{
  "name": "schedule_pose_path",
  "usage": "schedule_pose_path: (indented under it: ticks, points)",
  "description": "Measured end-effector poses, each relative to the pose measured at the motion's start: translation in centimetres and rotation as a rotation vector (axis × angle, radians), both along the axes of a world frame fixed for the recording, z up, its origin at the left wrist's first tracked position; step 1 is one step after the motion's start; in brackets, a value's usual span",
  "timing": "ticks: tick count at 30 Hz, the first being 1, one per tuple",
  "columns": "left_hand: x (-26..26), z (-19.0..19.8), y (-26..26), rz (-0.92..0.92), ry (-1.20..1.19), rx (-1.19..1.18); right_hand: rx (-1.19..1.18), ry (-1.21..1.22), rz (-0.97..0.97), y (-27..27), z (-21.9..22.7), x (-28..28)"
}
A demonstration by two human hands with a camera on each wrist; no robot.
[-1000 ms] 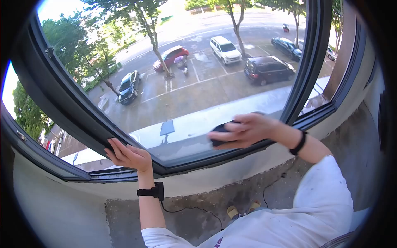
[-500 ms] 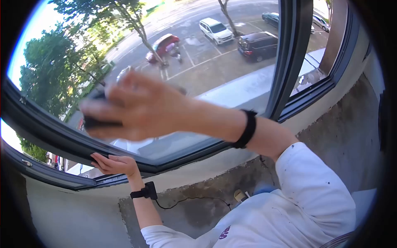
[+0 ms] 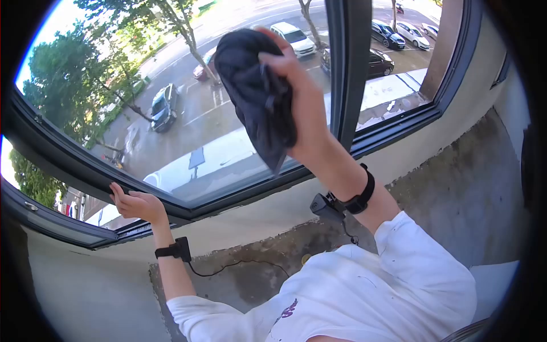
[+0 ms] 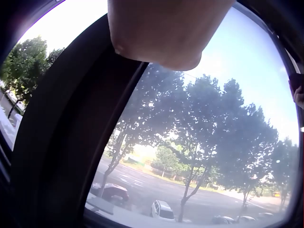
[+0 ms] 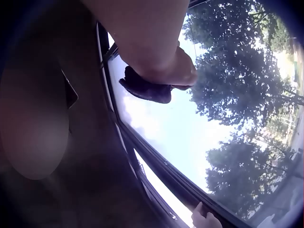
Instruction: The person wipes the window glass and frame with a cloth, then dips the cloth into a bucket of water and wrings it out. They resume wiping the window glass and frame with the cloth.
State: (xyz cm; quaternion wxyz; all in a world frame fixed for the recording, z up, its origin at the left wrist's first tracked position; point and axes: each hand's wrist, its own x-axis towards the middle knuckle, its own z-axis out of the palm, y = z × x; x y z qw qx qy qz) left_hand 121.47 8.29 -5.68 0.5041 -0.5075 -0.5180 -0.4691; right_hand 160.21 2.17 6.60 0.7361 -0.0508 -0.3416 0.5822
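A bunched dark cloth (image 3: 248, 85) is gripped in my right hand (image 3: 309, 105), raised in front of the window glass (image 3: 222, 154). A loose end of the cloth hangs below the hand. In the right wrist view, the cloth (image 5: 147, 90) shows dark against the bright pane. My left hand (image 3: 138, 205) is at the lower left sash frame (image 3: 74, 162), palm turned up, with fairly straight fingers touching the dark frame. The left wrist view shows only the underside of that hand (image 4: 166, 38) over the frame, its fingertips hidden.
A vertical frame bar (image 3: 348, 74) stands right of the pane, with another window section beyond it. Below runs a rough-edged wall ledge (image 3: 239, 219). A cable (image 3: 239, 263) trails from the left wrist camera (image 3: 182, 249). Parked cars and trees are outside.
My right hand with the cloth swept left across the pane, then came back right and higher. My left hand stays at the sash frame while the head view shifts.
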Motion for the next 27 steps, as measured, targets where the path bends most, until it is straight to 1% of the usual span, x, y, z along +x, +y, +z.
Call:
schedule_pose_path:
  ticks: [1, 2, 3, 4, 5, 7, 8, 9, 11, 12, 14, 15, 17, 18, 19, 20, 21, 22, 23, 24, 25, 27]
  points:
    - [1.3, 1.1, -1.7, -0.021, -0.101, -0.104, 0.003, 0.006, -0.004, -0.3, 0.4, 0.4]
    - [3.4, 2.7, -3.4, -0.150, -0.047, -0.072, 0.051, 0.096, 0.014, -0.4, 0.9, 0.8]
    - [5.4, 4.0, -5.0, -0.146, -0.047, -0.065, 0.101, 0.182, 0.036, -0.3, 1.4, 1.0]
    - [7.4, 5.1, -6.5, -0.413, -0.020, -0.168, 0.161, 0.244, 0.100, 0.4, 1.5, 1.1]
    - [9.5, 6.4, -8.2, -0.676, 0.005, -0.271, 0.164, 0.239, 0.111, 0.5, 2.0, 1.2]
    - [15.2, 10.1, -12.0, -0.838, 0.076, -0.503, 0.121, 0.270, 0.286, 0.5, 2.7, 1.5]
    - [17.4, 11.2, -13.1, -0.937, 0.027, -0.584, 0.204, 0.229, 0.312, 1.5, 2.7, 1.5]
    - [19.1, 11.8, -13.9, -1.040, -0.021, -0.666, 0.206, 0.225, 0.319, 1.8, 2.7, 1.5]
    - [21.6, 12.4, -14.3, -1.258, -0.282, -0.583, 0.269, 0.274, 0.466, 1.5, 3.2, 1.8]
    - [22.9, 13.1, -14.6, -1.262, -0.280, -0.576, 0.274, 0.269, 0.465, 0.8, 3.4, 1.9]
    - [25.1, 14.5, -15.1, -1.489, -0.517, -0.504, 0.089, 0.121, 0.326, -1.9, 3.8, 1.6]
    - [25.7, 14.8, -14.7, -1.488, -0.516, -0.497, 0.084, 0.049, 0.301, -2.1, 3.3, 1.7]
    - [26.6, 15.2, -14.5, -1.496, -0.351, -0.563, 0.055, 0.010, 0.314, -4.0, 3.5, 1.4]
    - [26.9, 15.5, -15.0, -1.523, -0.431, -0.556, 0.062, 0.018, 0.321, -3.9, 3.8, 1.4]
    - [26.6, 15.8, -15.2, -1.516, -0.413, -0.563, 0.124, 0.059, 0.367, -3.6, 4.1, 1.5]
    - [26.3, 16.0, -15.4, -1.584, -0.471, -0.580, 0.185, 0.104, 0.408, -3.3, 4.4, 1.7]
    - [26.1, 16.1, -15.8, -1.653, -0.530, -0.598, 0.195, 0.122, 0.404, -2.5, 4.5, 1.8]
    - [26.0, 16.2, -16.5, -1.671, -0.669, -0.625, 0.241, 0.229, 0.470, -1.4, 4.7, 2.1]
    - [25.5, 15.7, -16.6, -1.673, -0.649, -0.635, 0.289, 0.332, 0.535, -0.9, 5.2, 2.1]
    - [25.1, 14.8, -16.2, -1.775, -0.570, -0.613, 0.316, 0.311, 0.427, -0.4, 5.7, 2.3]
    - [24.8, 13.9, -15.9, -1.877, -0.490, -0.589, 0.329, 0.320, 0.416, 0.1, 6.2, 2.4]
    - [25.2, 12.3, -17.2, -1.715, -0.526, -0.783, 0.308, 0.501, 0.368, 0.8, 6.8, 2.5]
